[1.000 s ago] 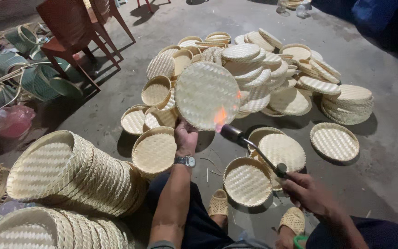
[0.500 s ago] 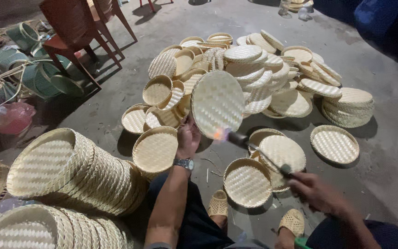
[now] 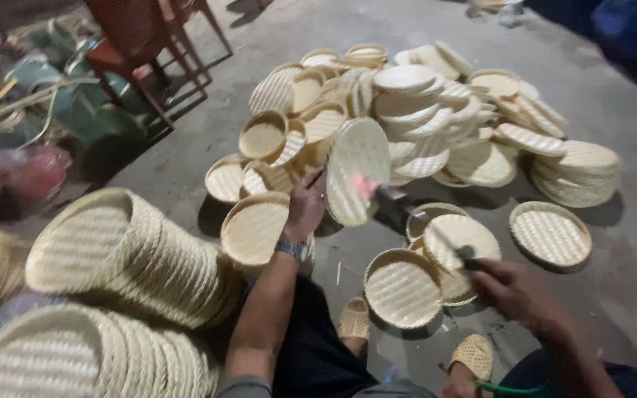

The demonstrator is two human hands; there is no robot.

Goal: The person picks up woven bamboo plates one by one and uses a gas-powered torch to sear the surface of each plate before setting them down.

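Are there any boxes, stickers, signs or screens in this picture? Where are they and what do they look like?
No boxes, stickers, signs or screens show here.
The nearest thing to one is the wristwatch on the left hand: small, with a dark band, too blurred to see its face.
Everything else is plain woven trays with no labels, such as the round pale tray that hand holds up.

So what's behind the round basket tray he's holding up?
Behind the held tray sits a big heap of woven trays on the concrete floor. The trays directly behind it are covered, so they cannot be seen.
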